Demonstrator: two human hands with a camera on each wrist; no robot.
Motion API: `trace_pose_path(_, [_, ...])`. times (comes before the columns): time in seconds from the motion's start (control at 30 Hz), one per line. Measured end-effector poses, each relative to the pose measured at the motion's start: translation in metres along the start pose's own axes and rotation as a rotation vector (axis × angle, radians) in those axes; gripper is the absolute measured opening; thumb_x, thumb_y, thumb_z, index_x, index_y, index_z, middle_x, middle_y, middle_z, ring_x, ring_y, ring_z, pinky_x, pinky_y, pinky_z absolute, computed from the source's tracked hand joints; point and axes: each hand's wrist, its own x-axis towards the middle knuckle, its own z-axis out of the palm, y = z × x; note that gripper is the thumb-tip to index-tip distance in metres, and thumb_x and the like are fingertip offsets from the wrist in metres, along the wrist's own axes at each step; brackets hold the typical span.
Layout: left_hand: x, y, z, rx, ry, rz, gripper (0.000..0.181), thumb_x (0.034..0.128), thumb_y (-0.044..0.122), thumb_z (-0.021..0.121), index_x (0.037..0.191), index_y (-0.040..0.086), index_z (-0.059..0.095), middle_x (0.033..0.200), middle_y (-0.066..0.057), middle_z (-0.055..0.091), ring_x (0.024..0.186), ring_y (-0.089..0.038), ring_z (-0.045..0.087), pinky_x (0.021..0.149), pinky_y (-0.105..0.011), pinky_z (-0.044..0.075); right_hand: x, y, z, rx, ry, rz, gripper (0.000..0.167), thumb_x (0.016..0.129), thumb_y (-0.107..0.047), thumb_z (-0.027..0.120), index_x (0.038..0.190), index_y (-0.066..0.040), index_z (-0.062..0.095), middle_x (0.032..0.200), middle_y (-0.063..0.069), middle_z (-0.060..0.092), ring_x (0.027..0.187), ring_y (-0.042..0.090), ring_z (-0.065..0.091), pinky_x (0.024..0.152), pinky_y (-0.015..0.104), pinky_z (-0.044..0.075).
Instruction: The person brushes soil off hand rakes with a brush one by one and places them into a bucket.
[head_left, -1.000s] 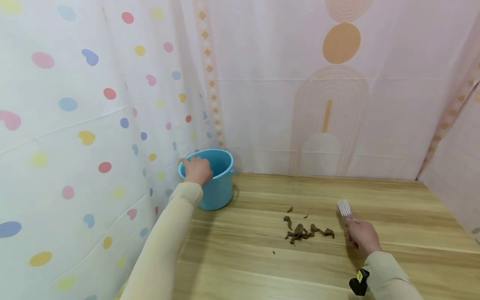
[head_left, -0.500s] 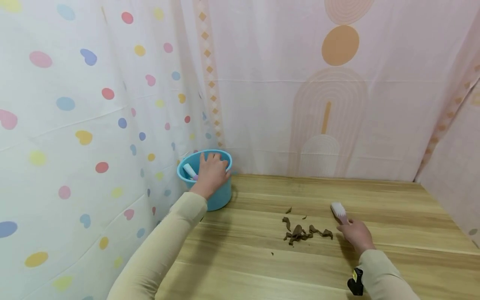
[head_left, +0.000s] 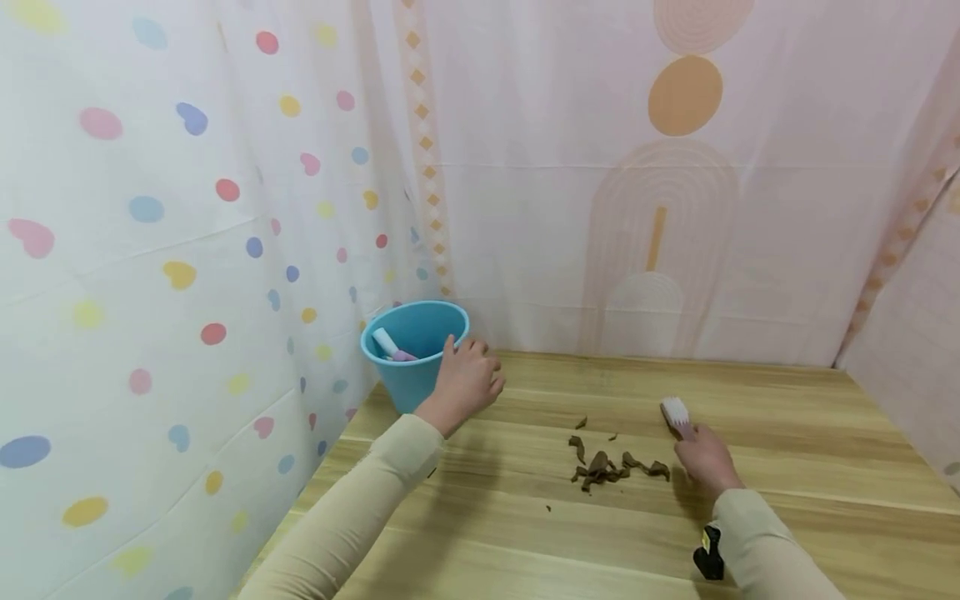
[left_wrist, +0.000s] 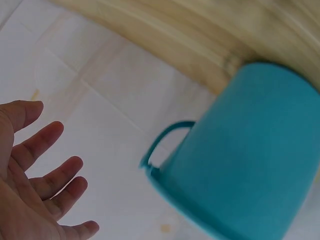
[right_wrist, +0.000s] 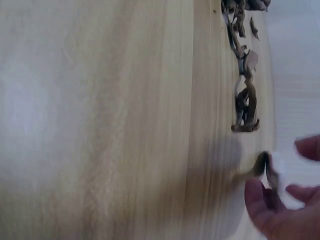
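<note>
My right hand [head_left: 708, 460] grips a small brush [head_left: 677, 414] by its handle, its white bristles pointing away over the table. To the left of the brush lie dark brown shrivelled scraps [head_left: 600, 468], some bunched and some scattered. My left hand [head_left: 465, 383] hovers just in front of the right side of a blue bucket [head_left: 405, 385]. Its fingers are spread and hold nothing, as the left wrist view shows, with the bucket's side [left_wrist: 245, 155] apart from them. Inside the bucket leans a white and purple stick-like item [head_left: 386, 341], its lower part hidden by the rim.
The wood-grain table [head_left: 480, 533] meets a pale curtain [head_left: 540, 250] at its back edge. A dotted curtain [head_left: 225, 250] hangs along the left, close to the bucket. A black device [head_left: 708, 554] is strapped at my right wrist.
My left hand has come out of the bucket and moved right, past its rim. The white and purple item inside has come into sight. The right hand has shifted slightly left with the brush.
</note>
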Motion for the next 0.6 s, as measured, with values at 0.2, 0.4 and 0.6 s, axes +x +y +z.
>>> trace_pose_path(0.2, [-0.004, 0.016, 0.024, -0.048, -0.011, 0.012, 0.022, 0.0932, 0.032, 0.068, 0.106, 0.016, 0.076, 0.112, -0.009, 0.065, 0.112, -0.033, 0.055, 0.104, -0.061, 0.030, -0.001, 0.003, -0.006, -0.152, 0.007, -0.048, 0.083, 0.104, -0.048, 0.032, 0.143, 0.023, 0.016, 0.144, 0.046, 0.026, 0.127, 0.057, 0.036, 0.102, 0.063, 0.034])
trace_pose_path(0.4, [-0.012, 0.026, 0.042, -0.122, -0.037, -0.037, 0.028, 0.0954, 0.034, 0.065, 0.114, 0.014, 0.073, 0.120, -0.011, 0.063, 0.118, -0.034, 0.053, 0.105, -0.060, 0.032, -0.013, 0.010, -0.009, -0.271, 0.109, -0.132, 0.061, 0.100, -0.020, 0.040, 0.145, 0.018, 0.025, 0.140, 0.047, 0.029, 0.124, 0.063, 0.034, 0.096, 0.068, 0.036])
trace_pose_path(0.6, [-0.030, 0.037, 0.060, -0.192, -0.089, -0.143, 0.059, 0.0972, 0.051, 0.057, 0.140, 0.010, 0.053, 0.143, -0.020, 0.047, 0.134, -0.039, 0.041, 0.109, -0.062, 0.026, -0.034, 0.015, -0.008, -0.521, 0.194, -0.276, 0.068, 0.101, -0.034, 0.053, 0.146, 0.011, 0.030, 0.139, 0.049, 0.026, 0.124, 0.066, 0.029, 0.095, 0.079, 0.023])
